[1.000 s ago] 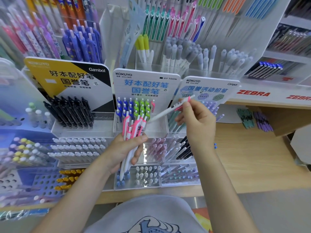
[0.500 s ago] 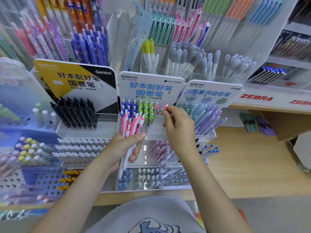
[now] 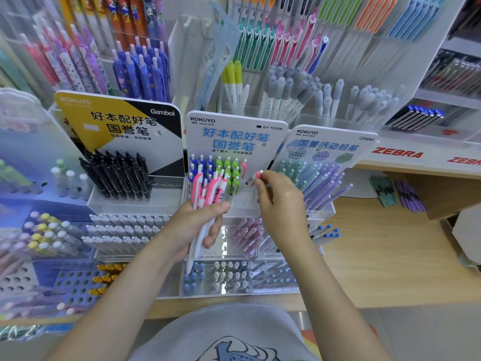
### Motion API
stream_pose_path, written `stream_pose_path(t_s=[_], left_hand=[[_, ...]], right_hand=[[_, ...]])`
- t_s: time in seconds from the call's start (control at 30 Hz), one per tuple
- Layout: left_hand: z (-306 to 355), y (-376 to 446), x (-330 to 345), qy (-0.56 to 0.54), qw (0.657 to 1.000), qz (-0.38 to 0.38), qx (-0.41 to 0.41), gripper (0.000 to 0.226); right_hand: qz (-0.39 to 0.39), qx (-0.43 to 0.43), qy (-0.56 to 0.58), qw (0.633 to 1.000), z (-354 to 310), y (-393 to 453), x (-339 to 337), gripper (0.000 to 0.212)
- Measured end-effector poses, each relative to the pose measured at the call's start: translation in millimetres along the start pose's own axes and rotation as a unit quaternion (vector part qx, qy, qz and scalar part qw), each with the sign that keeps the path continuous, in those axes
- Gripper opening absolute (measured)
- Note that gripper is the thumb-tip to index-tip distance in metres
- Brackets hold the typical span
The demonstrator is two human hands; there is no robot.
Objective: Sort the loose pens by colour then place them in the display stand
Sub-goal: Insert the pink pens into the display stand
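My left hand (image 3: 194,227) grips a bundle of several pink-and-white pens (image 3: 208,194), held upright in front of the KOKUYO GY TOON display stand (image 3: 235,134). My right hand (image 3: 279,201) pinches the top of one pink-and-white pen (image 3: 253,177), its pink end showing above my fingers; most of its barrel is hidden by the hand. This pen is at the right side of the stand's clear tray, next to a single pink pen (image 3: 244,168) standing there. Blue pens (image 3: 199,165) and green pens (image 3: 230,170) fill the slots to the left.
A Gambol stand with black pens (image 3: 117,173) is on the left, a Campus stand with teal and purple pencils (image 3: 317,178) on the right. Lower clear trays (image 3: 221,280) hold more pens. Tall racks (image 3: 286,48) rise behind. The wooden shelf (image 3: 385,251) extends right.
My right hand brought its pink-and-white pen from a raised slant down and left to the stand's right slots, turning it upright. The left hand kept holding its bundle.
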State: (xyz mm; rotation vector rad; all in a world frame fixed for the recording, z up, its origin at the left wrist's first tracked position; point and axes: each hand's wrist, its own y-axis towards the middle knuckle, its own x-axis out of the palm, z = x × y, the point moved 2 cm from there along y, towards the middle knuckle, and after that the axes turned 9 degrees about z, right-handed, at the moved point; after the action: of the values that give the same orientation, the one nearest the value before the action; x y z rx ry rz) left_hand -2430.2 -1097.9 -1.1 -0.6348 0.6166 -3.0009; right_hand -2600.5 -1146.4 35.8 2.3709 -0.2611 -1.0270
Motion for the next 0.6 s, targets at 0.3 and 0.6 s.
stream_pose_path(t_s=[0.3, 0.6], left_hand=[[-1.2, 0.5, 2.2, -0.001, 1.000, 0.006, -0.009, 0.039], [-3.0, 0.1, 6.2, 0.030, 0.999, -0.006, -0.013, 0.038]], right_hand=[[-0.054, 0.328, 0.241, 0.912, -3.3, 3.2, 27.3, 0.008], [-0.065, 0.284, 0.225, 0.930, -17.3, -8.4, -2.8, 0.012]])
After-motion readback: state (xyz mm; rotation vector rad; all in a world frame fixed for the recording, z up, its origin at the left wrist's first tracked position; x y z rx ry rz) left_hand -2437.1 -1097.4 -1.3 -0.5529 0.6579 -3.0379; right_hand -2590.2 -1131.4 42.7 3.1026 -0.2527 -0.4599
